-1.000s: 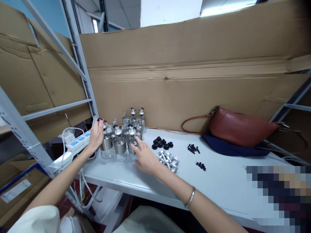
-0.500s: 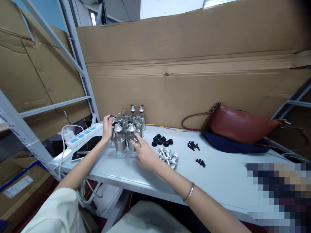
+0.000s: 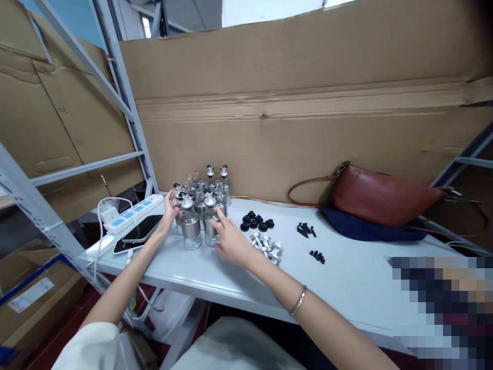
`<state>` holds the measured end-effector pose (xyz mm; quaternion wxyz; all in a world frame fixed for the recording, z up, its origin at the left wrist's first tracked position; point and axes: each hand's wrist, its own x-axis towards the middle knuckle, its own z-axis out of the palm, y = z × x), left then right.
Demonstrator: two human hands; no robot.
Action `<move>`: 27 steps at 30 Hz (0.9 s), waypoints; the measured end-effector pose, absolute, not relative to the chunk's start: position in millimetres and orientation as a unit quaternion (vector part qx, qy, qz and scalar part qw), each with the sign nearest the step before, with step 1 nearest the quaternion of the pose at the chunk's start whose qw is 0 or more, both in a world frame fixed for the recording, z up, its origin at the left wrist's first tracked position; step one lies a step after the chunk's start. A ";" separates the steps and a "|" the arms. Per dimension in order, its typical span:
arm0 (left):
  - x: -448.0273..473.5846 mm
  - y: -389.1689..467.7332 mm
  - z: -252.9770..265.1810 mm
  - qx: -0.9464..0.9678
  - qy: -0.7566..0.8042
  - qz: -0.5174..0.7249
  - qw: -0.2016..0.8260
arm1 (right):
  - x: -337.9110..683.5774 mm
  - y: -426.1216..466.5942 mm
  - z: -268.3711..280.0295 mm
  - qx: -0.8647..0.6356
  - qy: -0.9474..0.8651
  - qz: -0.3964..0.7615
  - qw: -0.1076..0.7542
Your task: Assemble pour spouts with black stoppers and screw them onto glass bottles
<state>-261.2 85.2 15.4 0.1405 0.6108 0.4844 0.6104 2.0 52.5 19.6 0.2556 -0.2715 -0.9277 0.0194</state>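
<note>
My left hand (image 3: 169,209) is at the left side of a group of glass bottles, touching or nearly touching a bottle with a pourer top (image 3: 178,191); its fingers are partly extended. With fingers spread, my right hand (image 3: 233,240) rests against the right side of a front bottle (image 3: 210,226) with a metal band and a silver pourer. Beside that stands another front bottle (image 3: 191,231), upright and topped the same way. Behind them are several more bottles, two at the back with pourers (image 3: 224,172). Silver pourer parts (image 3: 269,248) lie just beyond my right wrist.
Black round stoppers (image 3: 257,222), thin black pieces (image 3: 306,229) and small black caps (image 3: 318,257) lie in separate piles. A power strip (image 3: 134,213) and phones (image 3: 142,229) are at left. A brown bag (image 3: 385,198) sits on dark blue cloth (image 3: 346,227). Cardboard (image 3: 269,154) walls the back.
My left hand has shifted slightly down, and its fingers have come away from the left bottle's top, uncovering the pourer. My right hand stays by the front bottle, fingers slightly shifted.
</note>
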 end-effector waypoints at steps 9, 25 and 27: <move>-245.0 64.4 0.7 0.654 0.528 0.529 0.113 | 3.0 69.0 23.2 -0.259 -0.927 0.049 0.265; -237.2 68.0 -2.1 0.628 0.584 0.514 0.009 | 4.4 76.1 29.8 -0.258 -0.919 0.120 0.273; -236.0 64.9 -1.6 0.634 0.584 0.508 -0.012 | 4.5 75.3 31.4 -0.259 -0.918 0.123 0.275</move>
